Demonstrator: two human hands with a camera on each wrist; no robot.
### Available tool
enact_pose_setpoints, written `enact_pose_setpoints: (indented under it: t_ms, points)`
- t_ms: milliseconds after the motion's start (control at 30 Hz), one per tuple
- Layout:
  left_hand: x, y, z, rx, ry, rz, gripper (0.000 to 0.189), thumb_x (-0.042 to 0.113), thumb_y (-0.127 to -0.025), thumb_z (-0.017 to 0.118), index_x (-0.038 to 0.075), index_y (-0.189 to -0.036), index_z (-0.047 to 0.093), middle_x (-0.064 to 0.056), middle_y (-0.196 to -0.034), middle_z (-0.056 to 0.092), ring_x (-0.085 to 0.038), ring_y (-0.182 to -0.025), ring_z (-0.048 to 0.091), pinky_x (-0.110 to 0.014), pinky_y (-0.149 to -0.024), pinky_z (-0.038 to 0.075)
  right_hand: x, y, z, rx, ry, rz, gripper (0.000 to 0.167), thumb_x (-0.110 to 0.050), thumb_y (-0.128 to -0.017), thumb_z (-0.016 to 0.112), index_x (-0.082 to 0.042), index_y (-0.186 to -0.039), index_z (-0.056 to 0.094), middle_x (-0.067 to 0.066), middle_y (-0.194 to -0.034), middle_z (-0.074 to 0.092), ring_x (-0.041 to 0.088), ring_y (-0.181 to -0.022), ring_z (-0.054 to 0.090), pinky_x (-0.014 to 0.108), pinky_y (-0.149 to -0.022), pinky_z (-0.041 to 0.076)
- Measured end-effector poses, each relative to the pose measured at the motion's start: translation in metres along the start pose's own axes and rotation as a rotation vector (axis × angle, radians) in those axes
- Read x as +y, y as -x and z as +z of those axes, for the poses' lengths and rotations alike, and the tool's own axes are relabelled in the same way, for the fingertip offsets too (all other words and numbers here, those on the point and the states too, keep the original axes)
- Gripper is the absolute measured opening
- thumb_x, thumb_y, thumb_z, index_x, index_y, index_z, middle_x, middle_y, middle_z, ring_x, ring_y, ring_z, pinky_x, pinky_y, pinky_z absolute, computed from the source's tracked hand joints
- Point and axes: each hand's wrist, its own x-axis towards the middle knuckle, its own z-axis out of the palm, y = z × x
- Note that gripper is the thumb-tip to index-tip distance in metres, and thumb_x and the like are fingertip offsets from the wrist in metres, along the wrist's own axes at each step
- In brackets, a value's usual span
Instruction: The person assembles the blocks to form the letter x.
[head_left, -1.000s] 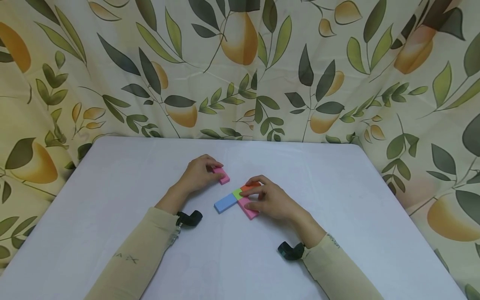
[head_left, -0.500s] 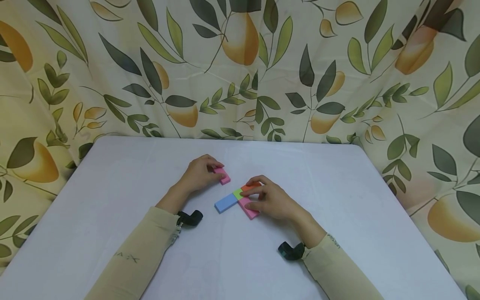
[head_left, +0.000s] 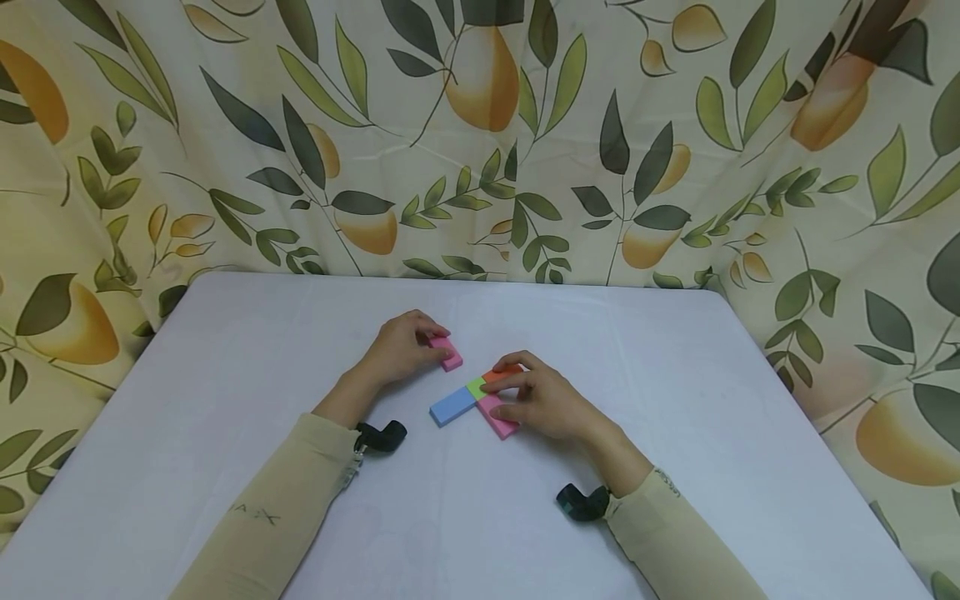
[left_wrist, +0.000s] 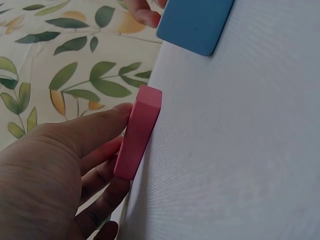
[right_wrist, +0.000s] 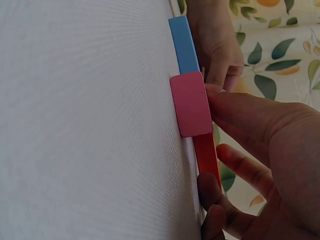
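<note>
In the head view my left hand (head_left: 399,348) pinches a pink block (head_left: 453,358) near the middle of the table. Its thumb lies on the near face of the block (left_wrist: 138,132) in the left wrist view. Right of it, a blue block (head_left: 452,407), a small green block (head_left: 475,387), an orange block (head_left: 501,374) and a second pink block (head_left: 495,423) lie joined edge to edge. My right hand (head_left: 553,402) rests its spread fingertips on this group, thumb on the second pink block. The fingers hide part of the orange and green blocks.
A white-covered table (head_left: 315,517) carries the blocks. Behind it hangs a leaf-and-pear patterned curtain (head_left: 450,192). Black wrist cameras are strapped at both sleeves, the left one (head_left: 381,437) and the right one (head_left: 583,502).
Almost nothing differs. The whole head view has shifted very slightly to the right; both hands keep their places on the blocks.
</note>
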Motion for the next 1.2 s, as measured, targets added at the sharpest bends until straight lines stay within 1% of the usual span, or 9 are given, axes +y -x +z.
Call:
enact_pose_setpoints:
  t_ms: [600, 900, 1200]
  points:
    - [0.0004, 0.0016, 0.0, -0.007, 0.007, -0.008, 0.035, 0.031, -0.087, 0.085, 0.017, -0.119, 0.078, 0.002, -0.108, 0.066, -0.02, -0.099, 0.058, -0.033, -0.085, 0.049, 0.0006, 0.0002, 0.0006, -0.003, 0.003, 0.004, 0.034, -0.033, -0.091, 0.08, -0.033, -0.125, 0.076, -0.005, -0.147, 0.05, 0.019, -0.109, 0.055, 0.035, -0.089, 0.047]
    - [-0.0005, 0.001, 0.0008, -0.002, 0.007, 0.013, 0.034, 0.031, -0.087, 0.085, 0.018, -0.117, 0.078, 0.002, -0.107, 0.066, -0.019, -0.097, 0.058, -0.032, -0.083, 0.048, 0.0016, -0.0003, 0.0009, 0.003, 0.0, -0.002, 0.034, -0.033, -0.091, 0.08, -0.033, -0.124, 0.076, -0.004, -0.148, 0.05, 0.019, -0.107, 0.055, 0.035, -0.087, 0.047]
    - [0.001, 0.0015, 0.0002, -0.008, 0.008, 0.014, 0.034, 0.031, -0.087, 0.085, 0.018, -0.118, 0.078, 0.002, -0.108, 0.066, -0.019, -0.097, 0.057, -0.032, -0.083, 0.047, 0.0021, -0.0002, 0.0008, 0.0, -0.004, -0.005, 0.034, -0.033, -0.091, 0.08, -0.033, -0.124, 0.076, -0.004, -0.148, 0.049, 0.019, -0.107, 0.055, 0.035, -0.088, 0.046]
